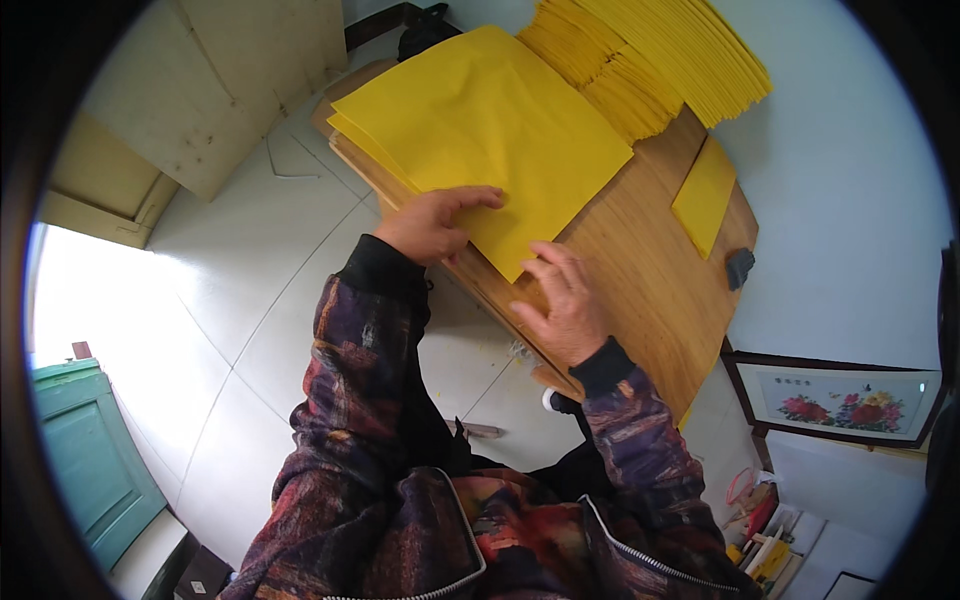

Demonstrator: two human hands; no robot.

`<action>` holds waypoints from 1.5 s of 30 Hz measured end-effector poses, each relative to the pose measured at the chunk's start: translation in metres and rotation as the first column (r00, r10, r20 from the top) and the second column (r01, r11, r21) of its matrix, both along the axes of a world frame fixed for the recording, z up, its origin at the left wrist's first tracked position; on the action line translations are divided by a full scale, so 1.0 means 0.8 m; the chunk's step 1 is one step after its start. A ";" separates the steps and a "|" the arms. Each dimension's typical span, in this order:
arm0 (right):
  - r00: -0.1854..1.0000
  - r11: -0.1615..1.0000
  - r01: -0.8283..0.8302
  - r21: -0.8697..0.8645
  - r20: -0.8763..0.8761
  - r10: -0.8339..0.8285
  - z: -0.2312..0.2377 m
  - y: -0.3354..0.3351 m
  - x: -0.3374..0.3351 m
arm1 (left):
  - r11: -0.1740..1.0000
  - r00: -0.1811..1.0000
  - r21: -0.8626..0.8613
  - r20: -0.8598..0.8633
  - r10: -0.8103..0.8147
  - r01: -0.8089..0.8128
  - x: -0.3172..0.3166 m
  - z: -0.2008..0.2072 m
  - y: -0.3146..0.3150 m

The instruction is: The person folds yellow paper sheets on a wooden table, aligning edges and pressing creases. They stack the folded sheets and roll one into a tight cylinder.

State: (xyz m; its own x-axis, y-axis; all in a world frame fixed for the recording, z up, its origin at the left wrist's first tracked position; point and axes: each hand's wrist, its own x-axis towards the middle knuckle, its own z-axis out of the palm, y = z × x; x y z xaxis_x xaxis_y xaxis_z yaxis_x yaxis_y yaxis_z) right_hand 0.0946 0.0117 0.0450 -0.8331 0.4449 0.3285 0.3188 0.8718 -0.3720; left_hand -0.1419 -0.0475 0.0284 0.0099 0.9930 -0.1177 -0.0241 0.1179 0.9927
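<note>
Under the left hand (425, 225) lies yellow fabric (495, 115); right hand (570, 305) near its corner.

We look from one head-worn fisheye camera, facing steeply down past the jacket (385, 540) onto the left hand (430, 225), the right hand (568, 305) and the near edge of the table (650, 270), its far edge farther off

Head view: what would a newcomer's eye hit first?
Most likely the large, bright yellow, felt-like sheet at upper centre on the brown wooden table, with the bare left hand at its near left edge and the bare right hand by its near corner. Next, the thick pile of yellow folded pieces at the table's far end, top right. Then the dark-framed picture of red flowers, lower right.
</note>
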 end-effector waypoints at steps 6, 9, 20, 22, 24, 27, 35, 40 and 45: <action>1.000 0.996 -0.023 0.086 0.003 0.023 0.003 0.007 -0.029 | 0.999 0.997 0.050 -0.079 0.008 -0.004 0.000 -0.005 0.000; 0.999 1.000 -0.010 0.013 -0.042 0.010 0.005 0.016 -0.029 | 0.998 0.997 0.059 -0.077 -0.005 0.009 0.001 -0.009 -0.001; 0.982 0.688 0.098 -0.719 -0.044 -0.186 0.012 0.051 -0.034 | 0.973 0.964 0.213 -0.225 0.139 -0.091 0.010 -0.018 0.008; 0.985 0.673 0.122 -0.729 0.004 -0.175 0.009 0.055 -0.034 | 0.976 0.953 0.196 -0.263 0.147 -0.097 0.010 -0.018 0.009; 0.985 0.657 0.132 -0.742 0.025 -0.170 0.009 0.058 -0.034 | 0.972 0.940 0.205 -0.294 0.172 -0.114 0.011 -0.018 0.011; 0.983 0.623 0.127 -0.772 0.015 -0.182 0.014 0.058 -0.037 | 0.951 0.917 0.266 -0.320 0.239 -0.155 0.014 -0.020 0.014; 0.956 0.897 0.120 -0.425 -0.196 -0.220 0.016 0.025 -0.036 | 0.934 0.887 0.216 -0.310 0.342 -0.285 0.025 -0.022 0.017; 0.994 0.971 0.004 -0.237 -0.107 -0.030 0.002 0.030 -0.032 | 0.916 0.869 0.251 -0.313 0.383 -0.313 0.030 -0.023 0.017; 0.980 0.665 0.055 -0.745 -0.088 -0.181 -0.004 0.038 -0.031 | 0.932 0.888 0.241 -0.309 0.340 -0.272 0.024 -0.022 0.016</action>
